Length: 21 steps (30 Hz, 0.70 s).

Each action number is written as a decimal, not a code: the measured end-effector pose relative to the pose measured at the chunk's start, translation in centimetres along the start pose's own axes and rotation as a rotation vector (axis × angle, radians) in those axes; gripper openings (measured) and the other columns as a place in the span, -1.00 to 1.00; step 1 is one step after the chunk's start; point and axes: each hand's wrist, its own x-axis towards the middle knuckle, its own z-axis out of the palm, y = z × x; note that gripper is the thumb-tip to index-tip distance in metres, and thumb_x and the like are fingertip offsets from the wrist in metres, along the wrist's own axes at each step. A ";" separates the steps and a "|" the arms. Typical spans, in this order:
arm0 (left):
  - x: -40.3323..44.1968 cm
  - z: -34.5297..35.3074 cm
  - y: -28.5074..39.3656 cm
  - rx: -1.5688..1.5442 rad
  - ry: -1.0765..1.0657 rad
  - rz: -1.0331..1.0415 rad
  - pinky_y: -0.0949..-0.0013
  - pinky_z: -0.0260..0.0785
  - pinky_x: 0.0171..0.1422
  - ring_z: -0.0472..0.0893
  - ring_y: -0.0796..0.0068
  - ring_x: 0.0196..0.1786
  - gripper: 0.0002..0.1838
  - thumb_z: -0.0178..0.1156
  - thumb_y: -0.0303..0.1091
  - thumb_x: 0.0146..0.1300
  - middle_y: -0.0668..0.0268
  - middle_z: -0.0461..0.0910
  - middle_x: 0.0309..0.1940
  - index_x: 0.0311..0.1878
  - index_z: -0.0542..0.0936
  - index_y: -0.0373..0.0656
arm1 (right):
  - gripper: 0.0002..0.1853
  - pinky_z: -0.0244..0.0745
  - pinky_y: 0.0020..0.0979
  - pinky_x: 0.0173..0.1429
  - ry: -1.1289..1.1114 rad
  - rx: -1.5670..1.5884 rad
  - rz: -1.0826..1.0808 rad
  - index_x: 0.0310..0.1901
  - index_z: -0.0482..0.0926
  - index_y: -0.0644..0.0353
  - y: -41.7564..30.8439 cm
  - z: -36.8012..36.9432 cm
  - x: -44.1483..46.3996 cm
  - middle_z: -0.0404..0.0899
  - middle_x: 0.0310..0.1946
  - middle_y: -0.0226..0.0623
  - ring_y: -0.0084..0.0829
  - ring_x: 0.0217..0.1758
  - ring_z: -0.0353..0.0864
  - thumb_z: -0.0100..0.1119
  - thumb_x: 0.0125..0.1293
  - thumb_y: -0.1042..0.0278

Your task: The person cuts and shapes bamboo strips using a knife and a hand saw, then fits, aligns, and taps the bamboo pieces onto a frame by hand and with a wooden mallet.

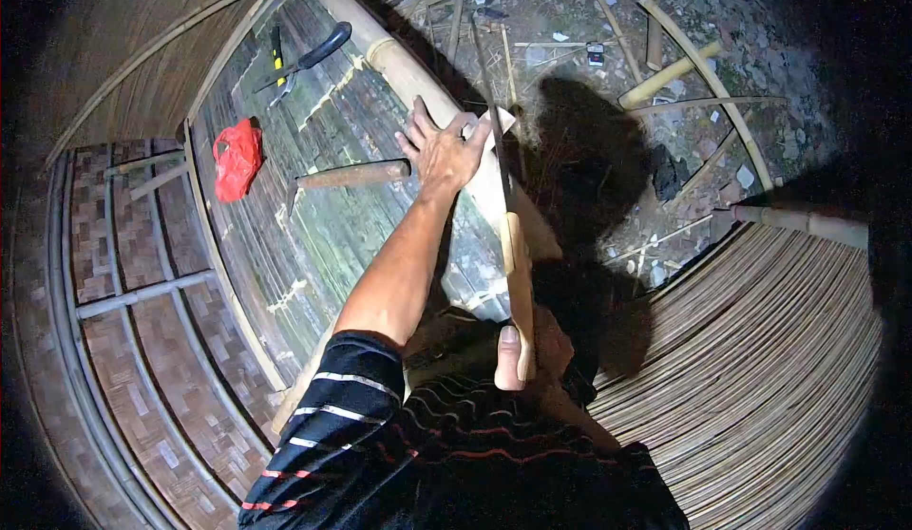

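My left hand (442, 155) lies palm down across a thick bamboo pole (404, 69) along the platform's edge, its fingers spread. A wooden-handled round stick or tool (356, 175) lies just left of that wrist. In my right hand (510, 359) is a long-bladed tool (518, 288) with a wooden handle; the thumb presses along the handle and the other fingers are mostly hidden. Its thin dark blade is seen edge-on and rises past the pole's pale section, right of my left hand. I cannot tell whether it is a saw or a knife.
On the split-bamboo platform (332, 231) lie a red plastic bag (237, 158), a black-handled tool (326, 46) and a yellow-and-black tool (277, 55). Bamboo pieces (670, 76) and litter cover the ground beyond. Thin bamboo strips (774, 340) are at lower right, woven panels (157, 378) at left.
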 end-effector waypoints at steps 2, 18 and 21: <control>0.0 0.0 0.0 0.001 -0.018 -0.018 -0.32 -0.52 0.72 -0.21 -0.21 0.73 -0.42 0.03 0.46 0.35 -0.09 -0.19 0.70 0.18 0.74 0.39 | -0.57 0.64 -0.13 -0.05 -0.045 0.074 0.226 0.16 0.64 0.29 -0.7 -0.2 -0.9 0.73 -0.16 -0.02 -0.04 -0.18 0.76 0.25 0.39 0.17; 0.6 0.2 -0.7 -0.083 -0.059 0.003 -0.35 -0.63 0.69 -0.23 -0.26 0.71 -0.32 0.03 0.52 0.29 0.02 -0.31 0.73 0.09 0.82 0.26 | -0.55 0.57 -0.36 -0.39 0.135 -0.068 -0.019 -0.05 0.64 0.40 0.7 0.6 -3.8 0.68 -0.40 -0.14 -0.33 -0.47 0.68 0.26 0.42 0.06; 0.7 -0.1 -0.5 -0.105 -0.067 0.000 -0.36 -0.68 0.68 -0.26 -0.29 0.71 -0.27 0.00 0.57 0.28 0.07 -0.32 0.74 0.08 0.83 0.25 | -0.56 0.57 -0.36 -0.39 0.169 -0.109 -0.064 -0.04 0.65 0.40 1.1 0.1 -5.5 0.68 -0.42 -0.15 -0.35 -0.47 0.68 0.26 0.42 0.07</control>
